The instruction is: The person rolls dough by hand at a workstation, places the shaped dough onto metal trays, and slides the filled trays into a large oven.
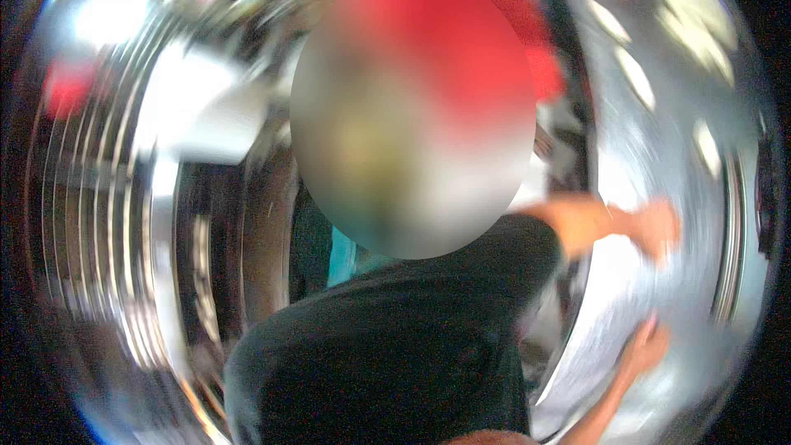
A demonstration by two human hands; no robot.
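The whole head view is smeared by motion. My left arm, in a black sleeve (428,305), reaches across to the right. My left hand (655,227) is over a shiny grey metal surface (659,140), and its fingers are too blurred to read. Lower down, my right hand (646,348) rises from the bottom edge over the same surface. Its fingers look curled, but blur hides whether they hold anything. I cannot make out any object at either hand.
Someone in red (535,0) is close by at the top, mostly behind a round blurred patch. A teal patch (342,257) shows below it. Dark racks with pale bars (91,231) and a white panel (214,124) are on the left. Bright reflections streak the metal surface.
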